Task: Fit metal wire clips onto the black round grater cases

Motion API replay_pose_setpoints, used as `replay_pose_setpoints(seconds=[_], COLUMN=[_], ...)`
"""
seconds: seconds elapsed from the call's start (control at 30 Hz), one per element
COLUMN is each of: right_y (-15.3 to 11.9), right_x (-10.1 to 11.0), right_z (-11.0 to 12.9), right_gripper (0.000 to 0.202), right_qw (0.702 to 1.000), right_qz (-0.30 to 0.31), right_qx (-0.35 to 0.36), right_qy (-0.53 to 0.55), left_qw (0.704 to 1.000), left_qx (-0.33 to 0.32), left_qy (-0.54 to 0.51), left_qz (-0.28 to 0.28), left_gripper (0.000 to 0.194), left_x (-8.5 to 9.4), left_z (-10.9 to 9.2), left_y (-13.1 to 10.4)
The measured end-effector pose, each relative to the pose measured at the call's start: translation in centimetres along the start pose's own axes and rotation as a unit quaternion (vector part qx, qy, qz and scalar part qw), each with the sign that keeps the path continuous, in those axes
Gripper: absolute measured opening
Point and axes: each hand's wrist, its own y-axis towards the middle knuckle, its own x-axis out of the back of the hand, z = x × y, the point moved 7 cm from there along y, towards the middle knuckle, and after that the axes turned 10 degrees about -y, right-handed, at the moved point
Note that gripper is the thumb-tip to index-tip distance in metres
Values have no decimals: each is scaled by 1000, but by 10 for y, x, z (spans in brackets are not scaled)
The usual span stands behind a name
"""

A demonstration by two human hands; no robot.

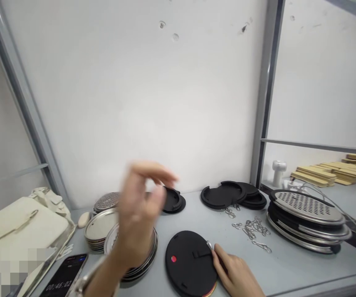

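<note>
My left hand [139, 210] is raised above the shelf, blurred by motion. Its fingers arch away from the thumb with nothing visible between them. Below it lies a stack of round metal discs [153, 247], partly hidden by the hand and forearm. A round black disc [187, 270] with a small red dot and a black strap [204, 253] lies flat in front of me. At its right edge my right hand [235, 272] pinches a small silver metal clip [209, 245] by the strap's end. A yellow-red rim shows under the disc.
Several metal clips [254, 227] lie loose behind my right hand. Black round holders [223, 196] rest by the wall. Perforated discs [307, 208] are stacked at right, wooden pieces [315, 175] beyond. A phone [65, 274] and a cream bag [32, 222] are at left.
</note>
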Motion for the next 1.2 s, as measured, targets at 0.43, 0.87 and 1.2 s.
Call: replay_pose_setpoints(seconds=[0.43,0.87,1.2], right_y=[-4,-2,-1], right_x=[-11,-6,-8], right_z=[-13,-6,-6], right_gripper=[26,30,31], right_qw=[997,999,997], right_qz=[19,13,46], right_qx=[-25,3,-14], right_qy=[66,40,67], left_qw=[830,839,844], left_qx=[151,202,219], left_qy=[217,203,189], left_qz=[490,462,452], left_gripper=[34,24,23], left_x=[-138,-134,-132], left_z=[135,139,141], left_y=[-177,-191,-194])
